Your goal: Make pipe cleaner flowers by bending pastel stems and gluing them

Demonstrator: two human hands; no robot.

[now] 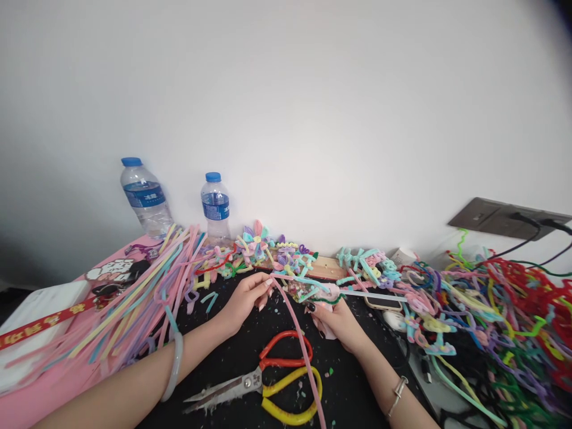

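My left hand [252,295] pinches the end of a long pink pipe cleaner [297,322], which bends over and hangs down past the scissors. Held in my right hand [337,322] is a pale pink glue gun [329,292], with a whitish glue stick [375,295] jutting from its back to the right. Its front end points left, close to my left fingertips; whether it touches the pipe cleaner I cannot tell. Below my hands, scissors [263,381] with one red and one yellow handle lie spread on the black mat [223,351].
Loose pastel pipe cleaners [147,298] are heaped on the left, beside a white box [36,310]. Two water bottles [215,205] stand by the wall. Finished pipe-cleaner flowers [257,238] line the back. Tangled pipe cleaners [513,333] fill the right, below a wall socket [500,217].
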